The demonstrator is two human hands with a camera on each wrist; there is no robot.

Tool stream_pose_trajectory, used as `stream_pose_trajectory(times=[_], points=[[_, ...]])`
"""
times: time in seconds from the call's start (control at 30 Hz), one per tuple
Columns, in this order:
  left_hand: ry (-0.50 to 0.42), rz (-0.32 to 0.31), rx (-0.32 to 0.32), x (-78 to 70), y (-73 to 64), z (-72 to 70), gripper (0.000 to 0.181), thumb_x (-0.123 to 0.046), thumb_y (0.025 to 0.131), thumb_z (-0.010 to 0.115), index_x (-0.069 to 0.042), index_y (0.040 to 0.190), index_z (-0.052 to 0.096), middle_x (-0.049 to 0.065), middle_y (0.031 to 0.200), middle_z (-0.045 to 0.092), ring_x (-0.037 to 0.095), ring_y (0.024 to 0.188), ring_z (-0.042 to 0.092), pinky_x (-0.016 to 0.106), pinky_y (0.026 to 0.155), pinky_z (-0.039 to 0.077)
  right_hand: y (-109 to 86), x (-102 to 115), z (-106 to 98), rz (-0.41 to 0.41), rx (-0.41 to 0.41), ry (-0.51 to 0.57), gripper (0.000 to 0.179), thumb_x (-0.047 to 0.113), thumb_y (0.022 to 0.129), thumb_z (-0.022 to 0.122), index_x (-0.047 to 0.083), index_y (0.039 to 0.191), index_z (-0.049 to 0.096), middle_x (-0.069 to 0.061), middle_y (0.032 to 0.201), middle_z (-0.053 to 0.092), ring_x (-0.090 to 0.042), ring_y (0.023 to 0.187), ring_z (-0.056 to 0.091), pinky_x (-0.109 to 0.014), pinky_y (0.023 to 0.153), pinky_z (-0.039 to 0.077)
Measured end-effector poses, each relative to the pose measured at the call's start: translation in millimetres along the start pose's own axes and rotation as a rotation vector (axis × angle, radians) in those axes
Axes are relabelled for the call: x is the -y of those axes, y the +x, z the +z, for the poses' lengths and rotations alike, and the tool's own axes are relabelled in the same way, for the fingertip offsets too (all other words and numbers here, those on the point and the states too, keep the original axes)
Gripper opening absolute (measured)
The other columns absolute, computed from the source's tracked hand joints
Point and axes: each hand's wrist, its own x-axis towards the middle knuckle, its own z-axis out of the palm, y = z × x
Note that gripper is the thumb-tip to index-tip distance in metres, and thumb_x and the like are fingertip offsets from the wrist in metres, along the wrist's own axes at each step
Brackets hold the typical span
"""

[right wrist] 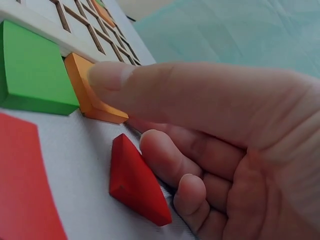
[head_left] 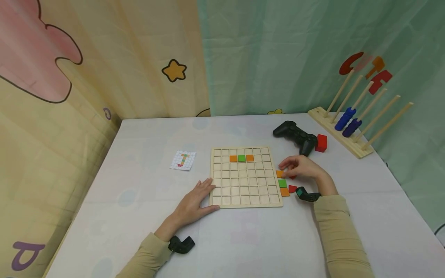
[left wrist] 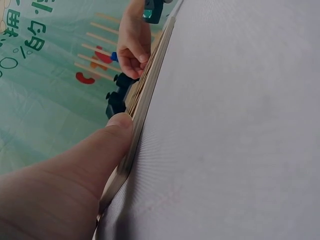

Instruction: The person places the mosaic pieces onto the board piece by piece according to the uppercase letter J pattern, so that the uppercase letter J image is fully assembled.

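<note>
A wooden grid board (head_left: 243, 191) lies on the table, with an orange, a green (head_left: 241, 158) and another orange square tile in a row near its far edge. My left hand (head_left: 195, 201) rests at the board's left edge, fingers extended on the rim and thumb by the near corner. Beyond the right edge, my right hand (head_left: 303, 168) pinches an orange square tile (right wrist: 87, 92); the thumb lies on it and the index finger is mostly hidden behind. Beside it are a green tile (right wrist: 35, 67), another orange tile (head_left: 285, 192) and red curved pieces (right wrist: 132, 180).
A small pattern card (head_left: 183, 160) lies left of the board. At the back right are a black game controller (head_left: 295, 135), a red block (head_left: 321, 143) and a wooden peg stand (head_left: 363, 152) carrying blue pieces. Curtains hang behind the table.
</note>
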Motion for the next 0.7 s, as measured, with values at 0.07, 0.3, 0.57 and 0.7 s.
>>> stream_pose_trajectory(times=[0.07, 0.3, 0.57, 0.7], points=[[-0.003, -0.002, -0.003, 0.4, 0.0, 0.4, 0.071, -0.047, 0.085, 0.065, 0.001, 0.135, 0.048, 0.014, 0.148, 0.033, 0.02, 0.139, 0.025, 0.031, 0.117, 0.015, -0.3, 0.4, 0.3, 0.001, 0.002, -0.001, 0.036, 0.018, 0.076, 0.079, 0.0, 0.105, 0.067, -0.006, 0.087, 0.066, -0.019, 0.069, 0.053, -0.023, 0.058, 0.047], [-0.003, -0.009, -0.021, 2.2, 0.5, 1.4, 0.071, -0.047, 0.083, 0.068, 0.0, 0.133, 0.051, 0.013, 0.147, 0.035, 0.019, 0.138, 0.028, 0.029, 0.116, 0.016, -0.4, 2.6, 0.8, 0.009, 0.004, -0.019, 0.036, 0.014, 0.076, 0.078, -0.002, 0.105, 0.066, -0.006, 0.082, 0.063, -0.018, 0.07, 0.052, -0.021, 0.057, 0.046], [-0.013, -0.014, -0.033, 2.9, 0.3, 2.3, 0.072, -0.05, 0.082, 0.067, -0.001, 0.133, 0.051, 0.011, 0.147, 0.036, 0.019, 0.137, 0.029, 0.028, 0.116, 0.016, -0.2, 3.5, 1.4, 0.02, 0.011, -0.02, 0.036, 0.011, 0.077, 0.077, -0.004, 0.107, 0.064, -0.005, 0.079, 0.061, -0.017, 0.069, 0.05, -0.021, 0.055, 0.045], [-0.016, -0.014, -0.035, 2.8, 0.0, 2.5, 0.072, -0.05, 0.082, 0.067, -0.002, 0.133, 0.051, 0.011, 0.147, 0.036, 0.018, 0.137, 0.029, 0.029, 0.116, 0.017, -0.5, 4.8, 2.0, 0.018, 0.007, -0.023, 0.036, 0.011, 0.075, 0.078, -0.004, 0.106, 0.065, -0.006, 0.08, 0.06, -0.018, 0.07, 0.05, -0.021, 0.056, 0.045]])
